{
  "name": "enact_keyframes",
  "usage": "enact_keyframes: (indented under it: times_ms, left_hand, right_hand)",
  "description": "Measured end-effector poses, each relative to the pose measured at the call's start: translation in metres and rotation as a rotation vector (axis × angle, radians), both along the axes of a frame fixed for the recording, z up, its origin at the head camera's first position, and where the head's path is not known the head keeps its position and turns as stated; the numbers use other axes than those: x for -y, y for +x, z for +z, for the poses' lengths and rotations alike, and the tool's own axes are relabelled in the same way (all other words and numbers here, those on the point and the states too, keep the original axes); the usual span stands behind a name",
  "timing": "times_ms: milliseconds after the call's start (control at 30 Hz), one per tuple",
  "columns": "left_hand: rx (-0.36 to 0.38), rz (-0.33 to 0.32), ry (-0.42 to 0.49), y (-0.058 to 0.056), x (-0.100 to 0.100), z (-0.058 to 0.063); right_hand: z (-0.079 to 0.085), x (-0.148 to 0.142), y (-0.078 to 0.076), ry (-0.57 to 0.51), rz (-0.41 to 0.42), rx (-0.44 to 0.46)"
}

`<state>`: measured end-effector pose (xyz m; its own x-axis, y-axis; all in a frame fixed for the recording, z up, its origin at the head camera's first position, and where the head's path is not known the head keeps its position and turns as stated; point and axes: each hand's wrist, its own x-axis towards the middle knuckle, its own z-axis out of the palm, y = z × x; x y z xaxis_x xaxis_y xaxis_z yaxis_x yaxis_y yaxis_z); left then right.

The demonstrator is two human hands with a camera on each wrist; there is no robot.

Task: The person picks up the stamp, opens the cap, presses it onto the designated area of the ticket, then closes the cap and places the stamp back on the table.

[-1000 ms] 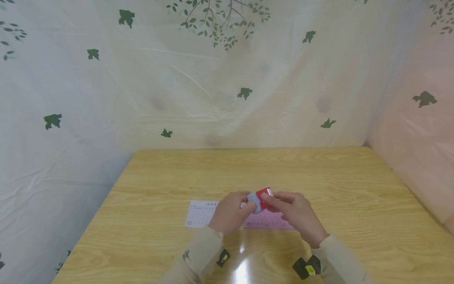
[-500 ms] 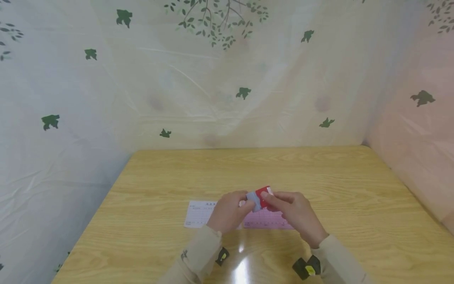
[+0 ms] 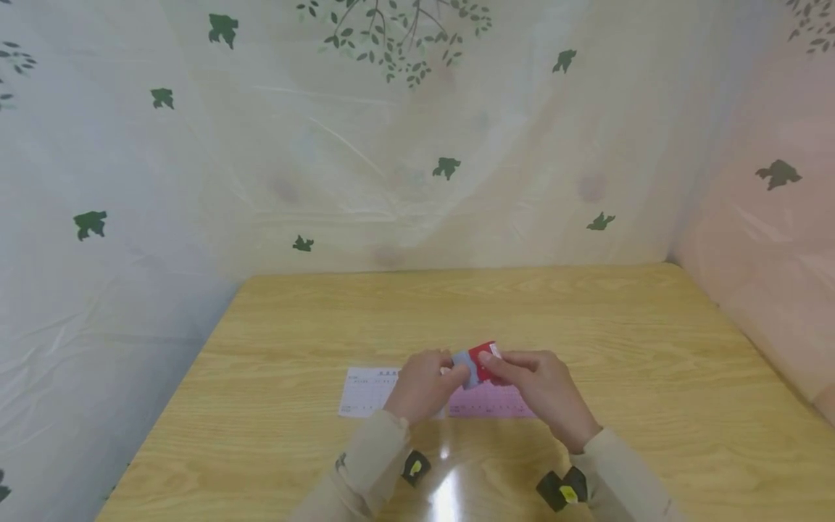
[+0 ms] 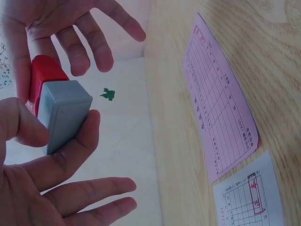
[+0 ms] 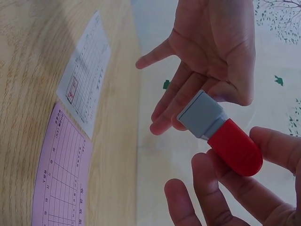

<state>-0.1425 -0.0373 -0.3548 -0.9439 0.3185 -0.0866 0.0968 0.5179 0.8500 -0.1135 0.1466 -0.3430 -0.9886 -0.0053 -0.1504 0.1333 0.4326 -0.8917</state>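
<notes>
Both hands hold a hand stamp over the table. Its red handle is pinched between the thumb and fingers of my right hand. My left hand grips the grey cap, thumb on one side and index finger on the other. In the right wrist view a narrow grey neck shows between cap and handle. The stamp's printing face is hidden. Beneath the hands lie a white printed form and a pink printed form, side by side. Red stamp marks show on both in the left wrist view.
The wood-grain table runs back to a pale cloth wall with green bird and leaf prints. Cloth also stands along the left and right sides. Dark straps with yellow tags hang at both wrists.
Hands and stamp stay almost in place, with both hands still holding the stamp. The left thumb and fingers have shifted slightly on the grey cap. The head view has moved a little.
</notes>
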Motion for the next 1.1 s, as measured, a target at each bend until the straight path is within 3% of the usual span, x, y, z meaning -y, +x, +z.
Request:
enact_keyframes:
  times_ms: [300,667,867,1100]
  left_hand:
    - [-0.061,-0.020,-0.040,-0.0011,-0.0006,-0.0004]
    - [-0.087,-0.043,-0.014,-0.0018,-0.0004,-0.0040]
    - [-0.071,-0.036,-0.043,-0.0017,-0.0035,-0.0049]
    - [-0.003,-0.019,-0.108,-0.0002,-0.0069,-0.0009]
  right_hand:
    - [-0.0009,-0.0008,0.0007,0.010,0.012,0.019]
    - [-0.0011,-0.0011,0.0008,0.008,0.019,0.031]
    - [-0.0021,-0.0023,0.0012,0.016,0.015,0.021]
    - [-0.0038,-0.0017,0.0016,0.010,-0.030,0.016]
